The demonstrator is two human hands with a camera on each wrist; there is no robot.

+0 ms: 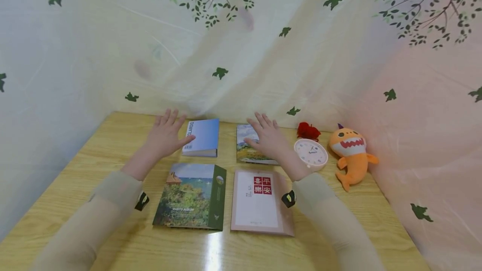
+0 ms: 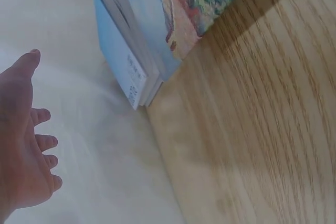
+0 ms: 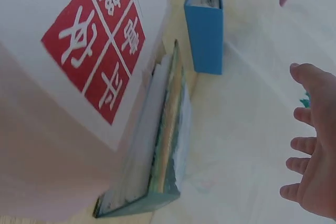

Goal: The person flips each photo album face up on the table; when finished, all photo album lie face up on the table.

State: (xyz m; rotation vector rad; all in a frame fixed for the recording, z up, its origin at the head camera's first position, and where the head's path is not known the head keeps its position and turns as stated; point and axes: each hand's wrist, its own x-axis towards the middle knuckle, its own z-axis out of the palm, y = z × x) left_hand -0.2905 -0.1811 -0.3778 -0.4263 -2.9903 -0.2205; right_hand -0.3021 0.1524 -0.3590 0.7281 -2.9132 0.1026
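Both hands hover over the table with fingers spread and hold nothing. In the head view my left hand is beside a blue photo album lettered "POLAROID". My right hand is above a landscape-painting album and hides part of it. Nearer the front lie a green-spined album marked "PHOTO ALBUM" and a pale pink album with a red square of white characters. The right wrist view shows the pink album up close, with the right hand apart from it.
At the right stand a round pink clock, a red fuzzy item and an orange shark plush. A pale curtain printed with leaves hangs along the wooden table's back edge and its sides.
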